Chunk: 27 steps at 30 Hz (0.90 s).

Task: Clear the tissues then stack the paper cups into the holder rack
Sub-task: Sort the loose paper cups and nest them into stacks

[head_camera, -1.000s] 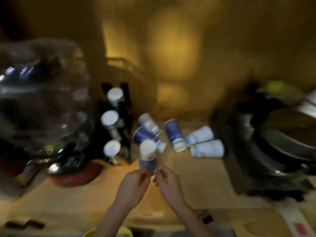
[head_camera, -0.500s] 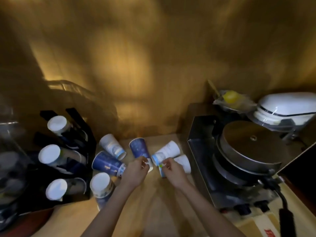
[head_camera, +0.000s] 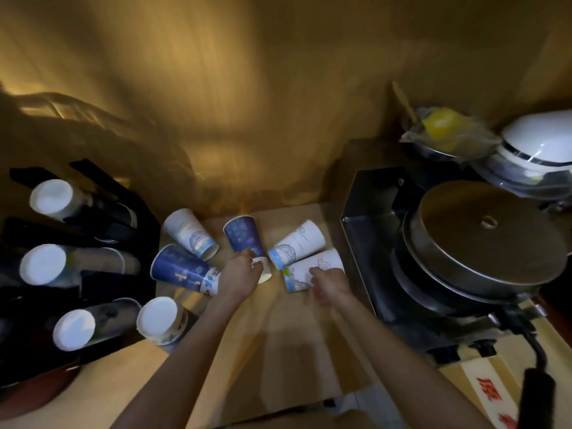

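Several paper cups lie on their sides on the wooden counter. My left hand (head_camera: 240, 278) grips the rim of the middle dark blue cup (head_camera: 244, 238). My right hand (head_camera: 329, 284) rests on the nearest white cup (head_camera: 315, 267), its fingers closing on it. Another white cup (head_camera: 297, 244) lies just behind that one. A white cup (head_camera: 190, 232) and a dark blue cup (head_camera: 182, 269) lie further left. One cup (head_camera: 161, 320) stands upside down near the black holder rack (head_camera: 102, 283), which holds three stacks of cups. No tissues are visible.
A metal machine with a round lid (head_camera: 483, 243) fills the right side close to my right hand. A white helmet-like lid (head_camera: 538, 147) and a bagged yellow item (head_camera: 442, 125) sit behind it. A red bowl (head_camera: 34, 394) is at lower left. A wall stands behind the cups.
The view has steadied and come closer. My left hand has taken hold of the blue cup's rim, and my right hand has moved down onto the nearest white cup.
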Motion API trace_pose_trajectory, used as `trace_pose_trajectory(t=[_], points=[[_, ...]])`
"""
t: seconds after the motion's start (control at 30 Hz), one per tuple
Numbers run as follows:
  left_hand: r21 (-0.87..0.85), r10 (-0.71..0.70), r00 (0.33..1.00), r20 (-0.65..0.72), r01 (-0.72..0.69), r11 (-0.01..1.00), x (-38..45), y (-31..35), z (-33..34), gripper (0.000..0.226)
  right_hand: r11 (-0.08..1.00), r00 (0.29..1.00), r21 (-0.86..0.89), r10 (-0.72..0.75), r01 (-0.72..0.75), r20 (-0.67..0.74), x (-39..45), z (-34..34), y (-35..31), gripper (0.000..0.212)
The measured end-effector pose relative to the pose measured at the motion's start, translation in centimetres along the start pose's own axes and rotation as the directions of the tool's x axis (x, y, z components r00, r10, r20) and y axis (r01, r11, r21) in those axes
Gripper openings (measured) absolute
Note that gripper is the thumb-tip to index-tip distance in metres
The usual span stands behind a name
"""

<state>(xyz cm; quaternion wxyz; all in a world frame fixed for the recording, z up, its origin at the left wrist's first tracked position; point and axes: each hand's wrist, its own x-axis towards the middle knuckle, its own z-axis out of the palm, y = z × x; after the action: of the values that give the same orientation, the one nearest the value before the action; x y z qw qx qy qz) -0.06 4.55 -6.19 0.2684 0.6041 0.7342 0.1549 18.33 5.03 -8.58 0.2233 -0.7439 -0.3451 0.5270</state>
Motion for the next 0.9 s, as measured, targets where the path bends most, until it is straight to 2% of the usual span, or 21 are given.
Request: trace_pose_trajectory(t=[0.07,0.17,0.37,0.53,0.7,0.8,0.9], points=[[0.032,0.024,0.999,0.034,-0.025,0.999,1.2,0.3,0.5,0.031,0.978,0.987,0.148,0.138,-0.149,0.082,0.4,-0.1,0.4,0.032],[0.045,0.032,0.994,0.103,-0.037,0.998,3.0,1.2,1.3,0.032,0.905,0.954,0.311,0.251,-0.292,0.164,1.4,-0.3,0.6,0.037],[0.111,0.104,0.963,0.249,-0.135,0.985,6.4,3.2,3.1,0.056,0.780,0.914,0.477,0.349,-0.406,0.208,3.7,-0.1,0.9,0.063],[0.118,0.116,0.936,0.332,-0.163,0.979,8.5,3.8,4.9,0.069,0.664,0.922,0.657,0.361,-0.358,0.138,4.4,0.3,0.4,0.064],[0.137,0.100,0.909,0.404,-0.168,0.976,9.4,3.9,6.1,0.063,0.613,0.927,0.738,0.372,-0.283,0.046,4.5,1.1,0.9,0.070],[0.102,0.080,0.919,0.386,-0.128,0.987,9.3,3.5,6.6,0.066,0.584,0.939,0.778,0.342,-0.232,0.023,4.1,1.0,1.1,0.050],[0.051,0.086,0.937,0.339,-0.110,0.993,9.2,3.3,6.6,0.065,0.581,0.947,0.785,0.321,-0.213,0.019,4.1,0.9,1.2,0.045]])
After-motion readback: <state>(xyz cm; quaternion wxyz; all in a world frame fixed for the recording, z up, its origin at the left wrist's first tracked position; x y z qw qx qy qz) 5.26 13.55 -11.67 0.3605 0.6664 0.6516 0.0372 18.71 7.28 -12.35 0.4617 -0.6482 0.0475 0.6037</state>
